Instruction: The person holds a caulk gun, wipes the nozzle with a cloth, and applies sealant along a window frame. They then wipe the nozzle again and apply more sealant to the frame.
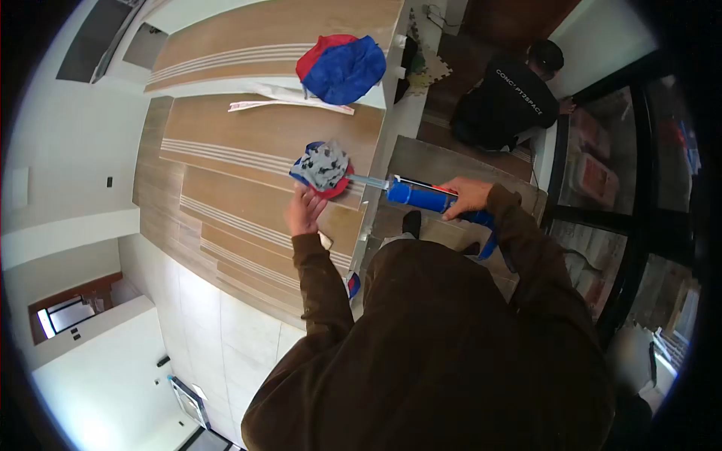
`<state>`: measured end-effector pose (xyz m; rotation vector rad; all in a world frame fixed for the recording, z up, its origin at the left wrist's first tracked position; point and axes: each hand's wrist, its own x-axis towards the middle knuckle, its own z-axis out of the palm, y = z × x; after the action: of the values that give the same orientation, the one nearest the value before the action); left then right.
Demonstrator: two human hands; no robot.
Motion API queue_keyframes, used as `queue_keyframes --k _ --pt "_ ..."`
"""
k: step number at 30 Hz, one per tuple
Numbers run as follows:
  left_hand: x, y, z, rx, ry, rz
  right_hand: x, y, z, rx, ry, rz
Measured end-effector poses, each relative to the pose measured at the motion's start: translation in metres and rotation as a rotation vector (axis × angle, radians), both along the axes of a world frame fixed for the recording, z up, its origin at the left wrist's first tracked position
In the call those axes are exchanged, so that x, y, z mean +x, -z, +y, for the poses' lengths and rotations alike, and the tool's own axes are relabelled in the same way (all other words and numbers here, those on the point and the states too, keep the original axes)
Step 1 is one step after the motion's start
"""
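Note:
My right hand (468, 197) is wrapped round a blue caulking gun (417, 196), held level with its pale nozzle pointing left. The nozzle tip reaches a red-and-blue cloth (338, 188) on a wooden stair tread. In the middle of this cloth sits a crumpled grey-and-black speckled wad (325, 165); what it is made of I cannot make out. My left hand (302, 210) pinches the near edge of the cloth, its fingertips partly hidden against it. Just right of my left wrist lies a small pale object (325, 240).
Another red-and-blue cloth bundle (346, 69) lies on a higher step, beside a white strip (289, 107). Striped wooden stairs (233, 199) run to the left. A person in black (508, 105) crouches at upper right, near a black-framed glass cabinet (635, 150).

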<state>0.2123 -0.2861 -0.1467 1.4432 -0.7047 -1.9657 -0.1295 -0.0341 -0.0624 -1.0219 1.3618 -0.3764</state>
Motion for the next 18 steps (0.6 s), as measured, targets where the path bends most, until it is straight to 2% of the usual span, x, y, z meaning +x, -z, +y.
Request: queue_keyframes --k 2,3,4,5,6,7,8,9,11,13,14,15,18 --pt "0.009 -0.027 0.015 -0.311 -0.052 -0.46 -0.004 0.003 0.021 -0.058 0.105 -0.049" --pt "0.02 -0.035 0.027 -0.445 -0.064 -0.392 -0.009 0.005 0.036 -0.084 0.174 -0.056" --pt "0.016 -0.06 0.042 -0.497 -0.002 -0.366 -0.012 0.013 0.041 -0.076 0.135 -0.157" --pt "0.025 -0.052 0.046 -0.521 0.142 -0.181 -0.009 0.004 0.046 -0.179 0.162 -0.205" --pt "0.001 -0.075 0.055 -0.429 0.367 -0.209 -0.006 0.019 0.055 -0.3 0.264 -0.263" --pt "-0.04 -0.112 0.086 -0.441 0.444 -0.145 -0.002 0.003 0.061 -0.367 0.352 -0.173" --pt "-0.054 -0.099 0.093 -0.475 0.646 -0.058 0.004 0.03 0.064 -0.495 0.463 -0.144" --pt "-0.078 -0.092 0.108 -0.391 0.741 0.021 0.01 0.01 0.069 -0.504 0.528 -0.005" --pt "-0.119 -0.097 0.149 -0.316 0.873 0.149 0.016 -0.021 0.073 -0.327 0.526 0.338" --pt "-0.158 -0.09 0.178 -0.219 0.882 0.269 0.031 -0.033 0.082 -0.379 0.602 0.51" --pt "-0.157 -0.05 0.174 -0.135 0.865 0.314 0.053 -0.011 0.07 -0.36 0.619 0.572" --pt "-0.169 -0.042 0.179 -0.092 0.851 0.376 0.059 -0.008 0.068 -0.329 0.649 0.585" --pt "-0.192 -0.046 0.177 0.079 0.836 0.41 0.065 -0.006 0.068 -0.228 0.707 0.607"
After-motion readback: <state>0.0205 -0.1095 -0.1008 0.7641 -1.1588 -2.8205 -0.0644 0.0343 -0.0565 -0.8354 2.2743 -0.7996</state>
